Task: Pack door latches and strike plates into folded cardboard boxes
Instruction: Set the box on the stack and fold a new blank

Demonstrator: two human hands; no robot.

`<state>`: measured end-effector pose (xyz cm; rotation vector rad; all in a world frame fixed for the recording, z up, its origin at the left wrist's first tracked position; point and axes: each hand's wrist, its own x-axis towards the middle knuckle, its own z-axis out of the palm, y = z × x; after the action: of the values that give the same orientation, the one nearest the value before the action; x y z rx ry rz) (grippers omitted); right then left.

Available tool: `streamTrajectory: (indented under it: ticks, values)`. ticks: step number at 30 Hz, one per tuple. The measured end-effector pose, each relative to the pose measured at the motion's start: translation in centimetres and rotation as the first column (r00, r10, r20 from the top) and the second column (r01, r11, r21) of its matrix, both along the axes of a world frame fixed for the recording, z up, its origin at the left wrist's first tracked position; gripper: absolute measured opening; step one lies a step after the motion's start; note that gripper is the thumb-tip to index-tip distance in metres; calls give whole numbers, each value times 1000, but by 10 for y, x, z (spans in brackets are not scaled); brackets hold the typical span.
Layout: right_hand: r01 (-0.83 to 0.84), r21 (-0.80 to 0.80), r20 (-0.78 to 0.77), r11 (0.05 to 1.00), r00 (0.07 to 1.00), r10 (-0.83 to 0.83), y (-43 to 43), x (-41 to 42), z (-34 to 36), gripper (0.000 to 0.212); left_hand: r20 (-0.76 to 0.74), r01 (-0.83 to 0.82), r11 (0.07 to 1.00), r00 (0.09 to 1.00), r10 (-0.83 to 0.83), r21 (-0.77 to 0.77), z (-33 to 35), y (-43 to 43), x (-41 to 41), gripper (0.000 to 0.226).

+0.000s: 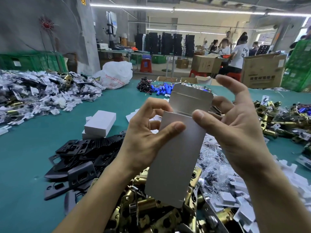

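Both hands hold a grey cardboard box point(176, 157) upright in front of me, its top flap standing open. My left hand point(144, 137) grips its left edge, thumb across the front face. My right hand point(235, 128) holds the right edge with the thumb on the front, its fingers spread behind the flap. Brass door latches point(144, 211) lie heaped directly below the box. Black strike plates point(80, 158) are piled to the lower left on the green table point(25, 157).
Closed white boxes point(100, 124) stand behind the strike plates. Bagged parts point(40, 93) are heaped far left, more latches point(277, 118) at right, flat white cartons point(235, 190) lower right, blue batteries point(161, 89) and a plastic bag point(116, 74) beyond. People work in the background.
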<state>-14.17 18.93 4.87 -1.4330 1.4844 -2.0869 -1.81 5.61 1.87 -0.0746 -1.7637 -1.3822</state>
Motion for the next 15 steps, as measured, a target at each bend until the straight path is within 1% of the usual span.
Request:
streamTrajectory:
  ticks: [1,2,4,6,8,10,13,15]
  values:
    - [4,2,-17,1000,1000,-4,0,0,0,63,4,-10,1000,1000,10,-2,0,0,0,29]
    - [14,2,-48,1000,999,-14,0,-1,0,61,9,-19,1000,1000,19,0,-1,-1,-1,29]
    - [57,-13,-101,998,993,-58,1,-1,0,49,22,-25,999,999,25,21,-2,-1,-2,29]
    - [103,-29,-119,994,987,-106,1,-1,0,33,46,-26,999,999,24,37,-3,-2,-3,31]
    - [112,-17,-127,994,985,-113,-1,2,-1,18,67,-16,998,998,12,61,-3,-3,-3,33]
    - [95,10,-135,995,986,-93,-3,7,1,10,68,-9,997,998,4,72,-3,-4,-3,33]
    - [93,45,-110,995,990,-87,-3,15,5,20,75,-24,998,997,20,56,-3,-5,-2,36]
    - [112,78,-101,991,989,-104,-1,16,7,16,84,-11,997,996,5,71,-2,-5,-1,39]
